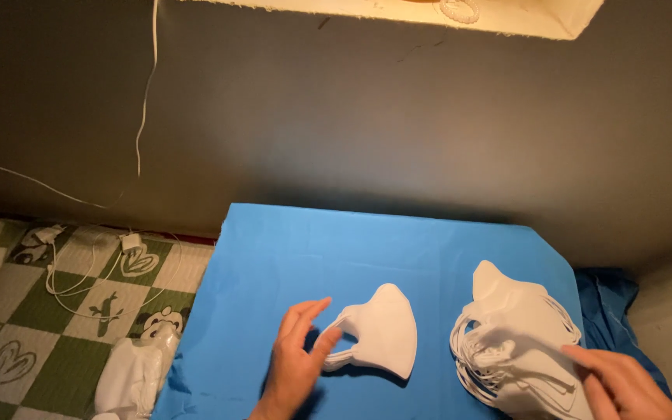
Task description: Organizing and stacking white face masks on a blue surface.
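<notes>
A single white folded face mask (pixel 383 330) lies on a blue sheet (pixel 336 249) that covers a low surface. My left hand (pixel 293 362) rests on the sheet just left of the mask, thumb and fingers touching its ear loops (pixel 337 342). To the right sits a fanned pile of several white masks (pixel 515 342). My right hand (pixel 624 381) lies on the pile's lower right part, fingers pressing on the masks.
A green and white checked mat (pixel 56 311) lies to the left, with a white charger and cable (pixel 130 245) on it. A clear bag of white masks (pixel 130 373) sits at the sheet's left edge. A dark wall (pixel 398 117) stands behind; blue cloth (pixel 608 303) bunches at right.
</notes>
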